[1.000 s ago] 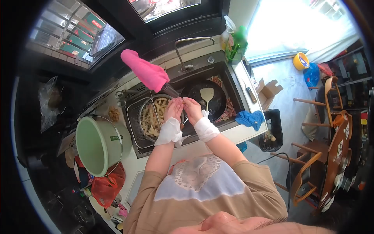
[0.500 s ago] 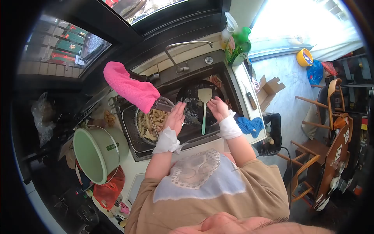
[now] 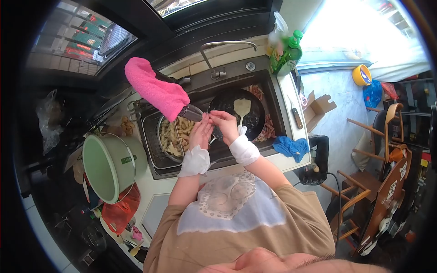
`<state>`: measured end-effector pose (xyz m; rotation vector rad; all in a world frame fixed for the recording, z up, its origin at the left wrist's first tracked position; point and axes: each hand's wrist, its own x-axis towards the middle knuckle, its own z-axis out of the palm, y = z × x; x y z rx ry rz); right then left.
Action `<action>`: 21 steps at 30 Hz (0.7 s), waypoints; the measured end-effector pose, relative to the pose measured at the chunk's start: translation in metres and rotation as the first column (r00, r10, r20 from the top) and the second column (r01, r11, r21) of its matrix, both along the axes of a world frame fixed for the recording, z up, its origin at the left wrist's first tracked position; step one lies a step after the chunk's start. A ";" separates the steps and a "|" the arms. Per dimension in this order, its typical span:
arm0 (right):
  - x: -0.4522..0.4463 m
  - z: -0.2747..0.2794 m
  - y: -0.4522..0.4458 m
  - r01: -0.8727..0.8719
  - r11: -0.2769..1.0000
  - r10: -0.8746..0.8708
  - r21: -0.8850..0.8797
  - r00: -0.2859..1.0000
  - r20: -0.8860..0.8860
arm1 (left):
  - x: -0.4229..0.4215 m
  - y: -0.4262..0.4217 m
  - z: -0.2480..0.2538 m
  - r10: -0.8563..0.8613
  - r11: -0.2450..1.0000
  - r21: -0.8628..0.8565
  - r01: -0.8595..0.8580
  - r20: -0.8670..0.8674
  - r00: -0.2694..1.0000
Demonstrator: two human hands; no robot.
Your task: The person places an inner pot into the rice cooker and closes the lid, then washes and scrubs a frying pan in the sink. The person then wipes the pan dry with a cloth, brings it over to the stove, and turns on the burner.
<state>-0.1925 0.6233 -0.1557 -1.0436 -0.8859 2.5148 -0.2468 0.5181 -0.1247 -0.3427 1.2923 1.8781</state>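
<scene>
Over the sink (image 3: 170, 172), my left hand (image 3: 200, 133) and my right hand (image 3: 225, 124) meet at the fingertips. Their fingers are pressed together, and anything between them is too small to make out. White wraps cover both wrists. Beside my left hand, a basket holds pale, finger-shaped pieces of food (image 3: 183, 132). A dark pan (image 3: 253, 119) with a pale spatula (image 3: 242, 107) lies beyond my right hand. Reddish pieces (image 3: 267, 129) show around the pan. A pink cloth (image 3: 157, 88) covers a dark fixture that reaches toward my fingertips.
A faucet (image 3: 218, 73) stands behind the sink. Right of it are a green bottle (image 3: 287, 57), a knife (image 3: 297, 118) and a blue cloth (image 3: 291, 147). A green bucket (image 3: 107, 168) is at left. Chairs (image 3: 353, 200) and a cardboard box (image 3: 316, 111) are at right.
Half a second ago my hands were apart with fingers spread; they have come back together at the fingertips. The view has shifted slightly.
</scene>
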 end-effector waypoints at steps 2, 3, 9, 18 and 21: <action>-0.004 0.011 0.000 -0.038 0.998 0.038 0.048 0.999 0.000 | -0.007 -0.010 -0.004 0.017 0.998 0.057 -0.017 0.001 1.000; -0.005 0.012 0.000 -0.070 0.993 0.070 0.097 0.998 0.006 | -0.009 -0.013 -0.003 0.028 0.993 0.116 -0.029 0.007 1.000; -0.011 0.019 -0.004 -0.146 0.955 0.157 0.259 0.987 -0.023 | -0.017 -0.013 0.001 0.010 0.996 0.092 0.000 -0.109 0.994; 0.000 0.035 0.006 -0.224 0.934 0.248 0.278 0.967 -0.053 | -0.023 -0.009 0.004 -0.029 0.994 -0.112 0.013 -0.142 0.989; 0.001 0.036 0.005 -0.179 0.966 0.206 0.184 0.968 -0.142 | -0.024 -0.009 -0.001 -0.012 0.999 0.041 0.017 -0.131 0.991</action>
